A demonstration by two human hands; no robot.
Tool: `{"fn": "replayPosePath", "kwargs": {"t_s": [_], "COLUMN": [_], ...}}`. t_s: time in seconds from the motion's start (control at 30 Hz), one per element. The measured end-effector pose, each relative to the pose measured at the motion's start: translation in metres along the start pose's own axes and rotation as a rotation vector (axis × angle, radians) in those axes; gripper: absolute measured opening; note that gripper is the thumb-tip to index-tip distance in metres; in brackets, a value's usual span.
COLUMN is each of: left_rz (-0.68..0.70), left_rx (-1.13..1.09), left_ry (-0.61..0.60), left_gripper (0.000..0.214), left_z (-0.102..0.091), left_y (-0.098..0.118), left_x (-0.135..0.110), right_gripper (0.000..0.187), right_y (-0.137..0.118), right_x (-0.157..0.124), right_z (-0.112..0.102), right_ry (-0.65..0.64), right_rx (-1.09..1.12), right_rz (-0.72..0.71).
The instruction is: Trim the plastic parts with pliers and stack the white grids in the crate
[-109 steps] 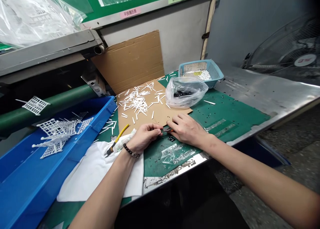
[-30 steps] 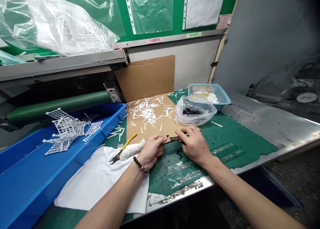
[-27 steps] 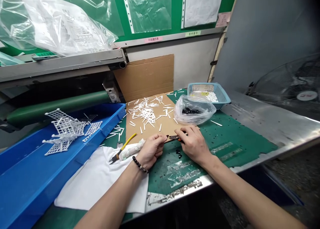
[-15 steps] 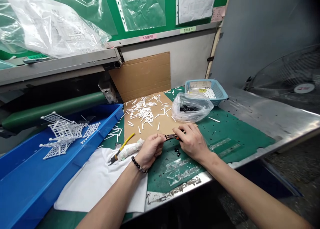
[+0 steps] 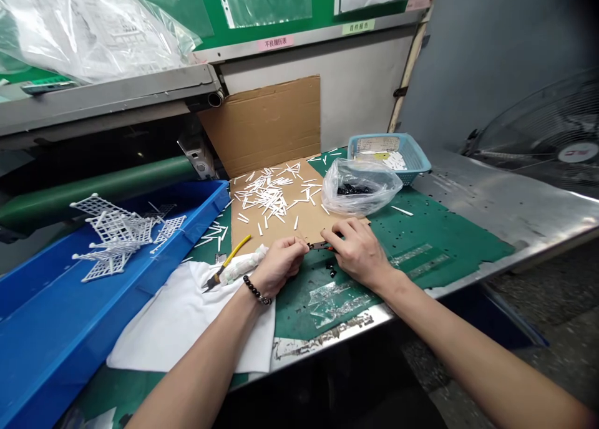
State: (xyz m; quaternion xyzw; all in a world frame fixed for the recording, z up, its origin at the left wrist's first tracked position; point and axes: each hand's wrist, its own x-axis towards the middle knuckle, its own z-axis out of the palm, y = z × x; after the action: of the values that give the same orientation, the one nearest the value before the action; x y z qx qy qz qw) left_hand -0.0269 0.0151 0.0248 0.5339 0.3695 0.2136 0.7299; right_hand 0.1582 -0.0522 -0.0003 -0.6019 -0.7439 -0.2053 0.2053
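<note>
My right hand (image 5: 355, 251) grips small orange-handled pliers (image 5: 321, 246), whose dark jaws point left towards my left hand (image 5: 279, 265). The curled fingers of my left hand nearly meet the jaws, and anything they hold is hidden. Both hands rest over the edge of a cardboard sheet (image 5: 304, 214) strewn with white plastic sticks (image 5: 264, 195). Several small black pieces (image 5: 331, 268) lie on the green mat (image 5: 444, 242) just below the pliers. Left of my left wrist lie yellow-handled side cutters (image 5: 223, 272) beside a white wrapped bundle (image 5: 242, 265).
A blue bin (image 5: 107, 242) with white plastic lattice pieces (image 5: 115, 236) stands at left, over a white cloth (image 5: 187, 323). Behind the hands are a clear bag of black parts (image 5: 360, 187) and a blue basket (image 5: 388, 158). A fan (image 5: 547, 136) stands beyond the steel table (image 5: 505, 195).
My right hand has moved slightly left, bringing the pliers closer to my left fingers. The whole scene has shifted up and left in the view as my head moved.
</note>
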Motion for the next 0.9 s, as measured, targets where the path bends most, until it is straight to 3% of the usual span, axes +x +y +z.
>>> {"fn": "replayPosePath", "kwargs": {"t_s": [0.7, 0.9], "left_rz": [0.006, -0.024], "left_rx": [0.001, -0.029], "left_ry": [0.025, -0.05], "left_gripper": [0.025, 0.027], "left_z": [0.0, -0.0039], "left_y": [0.0022, 0.0012], "left_x": [-0.0033, -0.0005], "right_gripper": [0.02, 0.019], "right_y": [-0.0045, -0.007], "right_x": [0.0001, 0.0008], "right_z": [0.0017, 0.0038], "right_ry": [-0.015, 0.03], "right_rx": [-0.139, -0.143], "right_rz": [-0.088, -0.071]}}
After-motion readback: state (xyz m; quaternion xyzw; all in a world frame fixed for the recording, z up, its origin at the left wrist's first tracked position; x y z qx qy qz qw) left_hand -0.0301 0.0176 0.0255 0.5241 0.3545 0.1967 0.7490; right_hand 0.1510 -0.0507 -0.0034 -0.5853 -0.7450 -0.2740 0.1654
